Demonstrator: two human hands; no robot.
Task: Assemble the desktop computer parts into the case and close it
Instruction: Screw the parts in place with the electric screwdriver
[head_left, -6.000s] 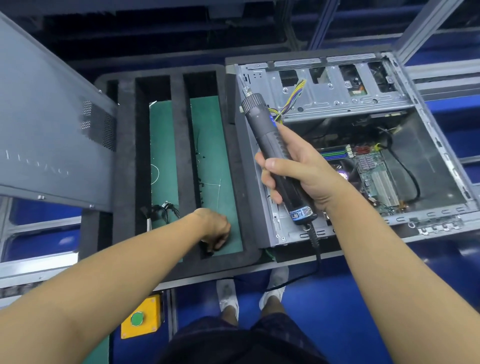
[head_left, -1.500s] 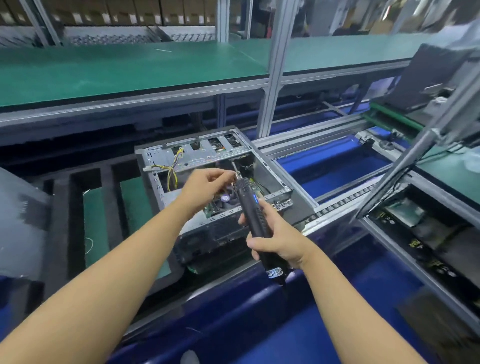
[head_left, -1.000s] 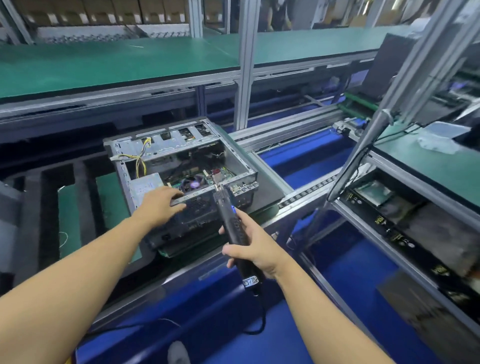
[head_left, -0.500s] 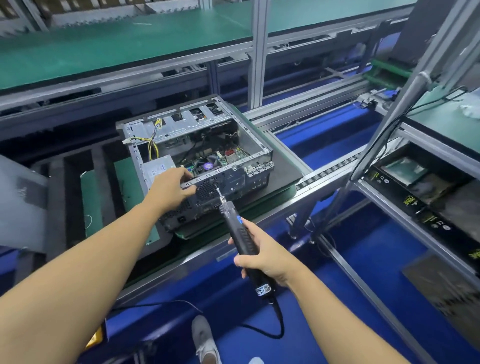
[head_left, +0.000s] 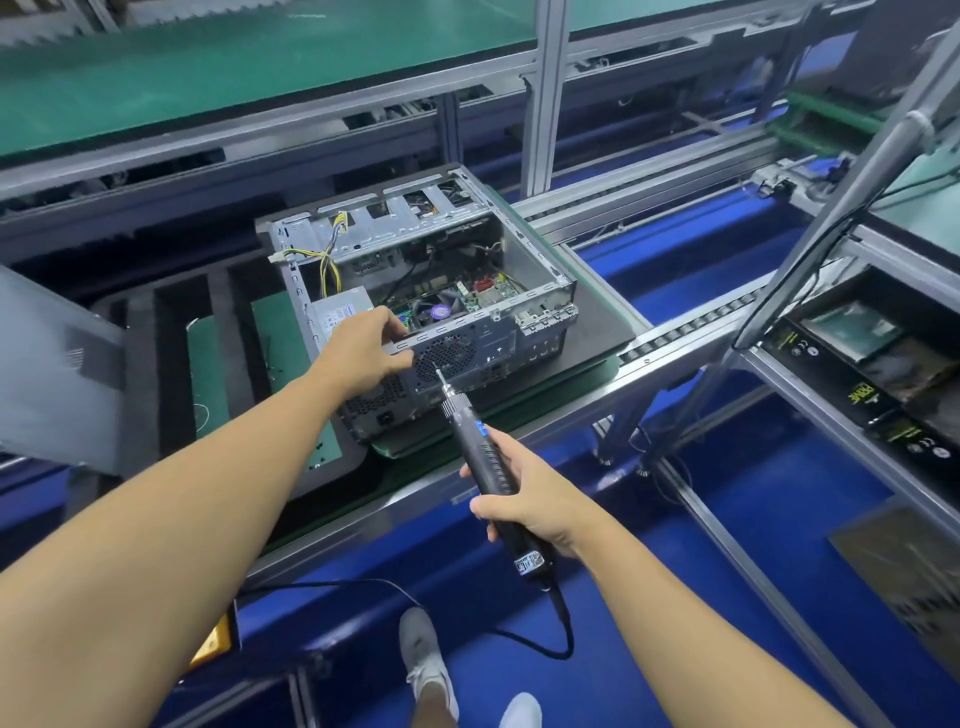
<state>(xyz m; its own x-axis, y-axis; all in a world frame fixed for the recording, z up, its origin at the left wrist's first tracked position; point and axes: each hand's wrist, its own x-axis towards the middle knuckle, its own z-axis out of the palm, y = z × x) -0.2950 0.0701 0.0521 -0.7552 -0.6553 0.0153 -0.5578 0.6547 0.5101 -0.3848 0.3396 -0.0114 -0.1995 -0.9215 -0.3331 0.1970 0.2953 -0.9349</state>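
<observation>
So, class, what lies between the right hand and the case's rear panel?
In the head view, only the electric screwdriver the right hand grips, its bit at the rear panel.

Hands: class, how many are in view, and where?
2. The left hand grips the rear top edge of the computer case; the right hand holds the electric screwdriver aimed at its rear panel.

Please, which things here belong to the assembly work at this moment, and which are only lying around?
In the job: computer case, left hand gripping its rear edge; electric screwdriver in the right hand, tip at the case's back; side panel, not yet on.
Lying about: black foam tray; packaged boxes at far right.
</observation>
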